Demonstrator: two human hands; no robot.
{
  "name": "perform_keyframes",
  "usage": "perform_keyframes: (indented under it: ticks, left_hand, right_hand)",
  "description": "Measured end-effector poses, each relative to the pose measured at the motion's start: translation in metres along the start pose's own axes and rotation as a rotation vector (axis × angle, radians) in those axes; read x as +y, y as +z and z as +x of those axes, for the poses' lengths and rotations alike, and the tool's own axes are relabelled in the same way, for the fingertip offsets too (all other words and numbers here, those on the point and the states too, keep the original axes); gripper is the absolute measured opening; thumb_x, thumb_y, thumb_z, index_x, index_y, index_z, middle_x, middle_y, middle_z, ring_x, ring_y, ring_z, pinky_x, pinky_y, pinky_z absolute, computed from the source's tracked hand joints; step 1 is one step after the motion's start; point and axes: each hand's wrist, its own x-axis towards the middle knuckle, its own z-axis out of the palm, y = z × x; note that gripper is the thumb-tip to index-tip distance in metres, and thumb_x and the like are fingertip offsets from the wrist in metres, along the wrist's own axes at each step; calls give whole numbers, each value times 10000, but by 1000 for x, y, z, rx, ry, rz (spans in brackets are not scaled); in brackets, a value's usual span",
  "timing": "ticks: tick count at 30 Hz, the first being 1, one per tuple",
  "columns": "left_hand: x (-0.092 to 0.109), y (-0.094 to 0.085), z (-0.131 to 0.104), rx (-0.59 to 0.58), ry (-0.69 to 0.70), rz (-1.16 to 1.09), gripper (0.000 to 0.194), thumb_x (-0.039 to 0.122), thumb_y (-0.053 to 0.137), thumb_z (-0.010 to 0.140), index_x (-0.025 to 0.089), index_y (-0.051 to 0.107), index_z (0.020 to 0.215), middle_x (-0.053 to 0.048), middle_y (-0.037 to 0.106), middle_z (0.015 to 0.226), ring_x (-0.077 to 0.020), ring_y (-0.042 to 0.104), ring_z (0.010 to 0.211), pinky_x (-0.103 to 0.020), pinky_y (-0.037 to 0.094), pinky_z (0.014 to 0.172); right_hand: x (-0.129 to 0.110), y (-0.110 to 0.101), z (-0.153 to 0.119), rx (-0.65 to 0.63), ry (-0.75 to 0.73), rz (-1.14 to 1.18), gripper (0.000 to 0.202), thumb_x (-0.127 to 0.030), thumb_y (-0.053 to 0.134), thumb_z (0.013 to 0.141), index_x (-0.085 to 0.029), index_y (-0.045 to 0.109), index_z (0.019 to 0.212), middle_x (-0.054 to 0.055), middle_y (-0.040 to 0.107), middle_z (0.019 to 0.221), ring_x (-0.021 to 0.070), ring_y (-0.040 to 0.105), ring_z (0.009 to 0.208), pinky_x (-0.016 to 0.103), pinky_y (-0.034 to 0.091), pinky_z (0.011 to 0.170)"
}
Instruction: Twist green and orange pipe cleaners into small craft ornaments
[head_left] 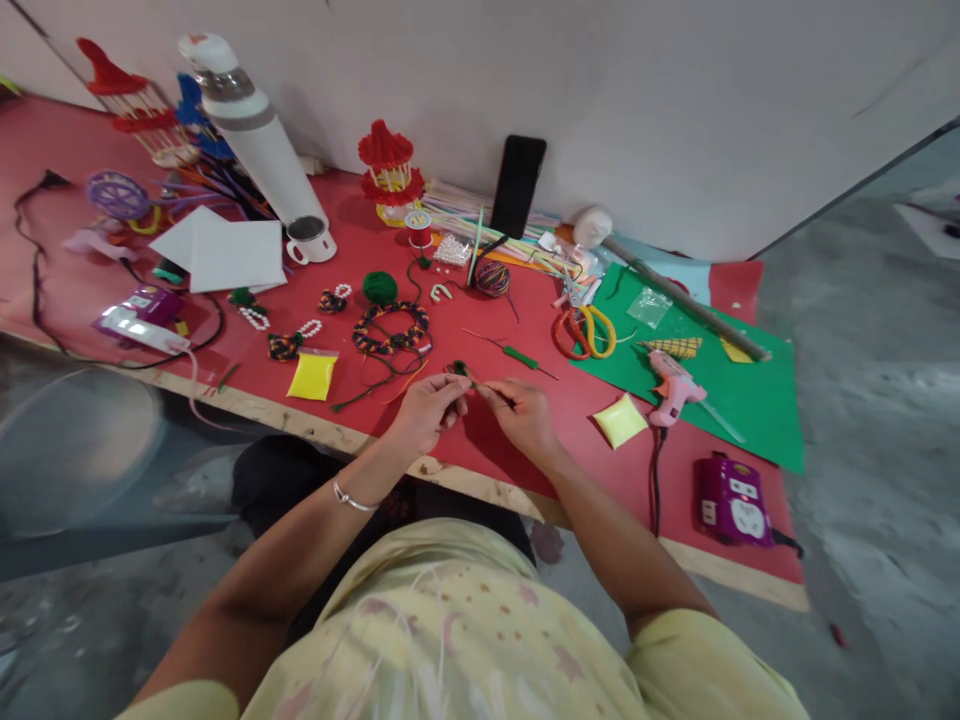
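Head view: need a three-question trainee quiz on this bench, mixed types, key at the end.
1. Multiple choice. What colour is the yarn ball just beyond the braided ring?
A red
B green
C white

2. True or false. The right hand is holding the scissors.

3. Fill the gap. The silver bangle is on the ____ wrist.

Key
1. B, green.
2. False. The scissors lie apart from it; its fingertips are close to the left hand, by a small dark piece.
3. left
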Motion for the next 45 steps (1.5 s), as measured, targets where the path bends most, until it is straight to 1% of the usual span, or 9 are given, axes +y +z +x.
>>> perform_keyframes:
  ticks: [6,12,20,23,28,32,34,38,45]
  left_hand:
    - [-1,0,2,33,58,-135,327,398,779,718,165,552,752,67,526,490,-23,341,330,-170,180,348]
    - [-8,-1,3,25,114,19,348,432,795,711,142,642,827,54,536,477,-35,384,361,-169,222,361]
    - [-18,-4,6,-9,224,239,285,408,701,803,141,690,905,55,539,487,-50,422,393,-170,287,395]
    - [-17,-7,6,-11,207,309,253,374,691,801,140,688,897,57,542,492,-49,423,396,-170,286,406]
    - [-13,-6,4,-32,129,381,196,302,709,736,134,661,824,62,535,484,-52,418,392,-180,286,417]
    - [-10,-5,4,-49,101,437,164,288,709,710,139,646,740,63,505,470,-51,392,389,-190,259,417]
    - [-7,-4,3,-60,118,439,186,280,730,692,135,666,789,77,481,460,-46,370,390,-190,246,423]
    - [-4,-5,2,-89,128,383,328,357,761,705,133,691,934,83,483,463,-51,374,393,-194,235,426]
    - [-6,-7,3,-94,139,393,379,504,764,725,134,690,758,71,445,408,-45,339,376,-202,211,418]
  right_hand:
    - [0,-2,-1,-32,-91,-41,292,-386,560,969,-193,770,905,56,717,778,171,627,699,292,452,676]
    - [2,-5,5,108,46,243,202,-389,675,890,-235,803,921,45,772,887,204,706,819,313,526,767]
    - [7,2,3,-76,141,238,254,-423,645,892,-221,798,915,33,780,865,187,691,773,299,508,734]
    - [3,-2,3,-82,111,168,292,-425,602,919,-194,765,848,27,736,755,165,637,694,274,459,658]
    - [-1,-8,3,-34,-5,53,287,-390,569,950,-192,734,825,50,732,796,169,631,718,285,446,695]
    - [-1,-9,4,-49,7,65,270,-378,577,942,-189,732,827,55,742,813,175,644,730,283,445,689]
    - [-1,-10,4,-44,33,84,272,-382,581,935,-185,733,826,50,735,790,174,640,719,280,442,675]
    - [0,-11,5,-44,52,99,281,-398,584,930,-185,735,826,44,722,768,175,631,712,279,444,668]
    - [1,-9,4,-54,4,101,284,-387,579,942,-187,737,815,47,725,778,169,635,722,278,453,697]
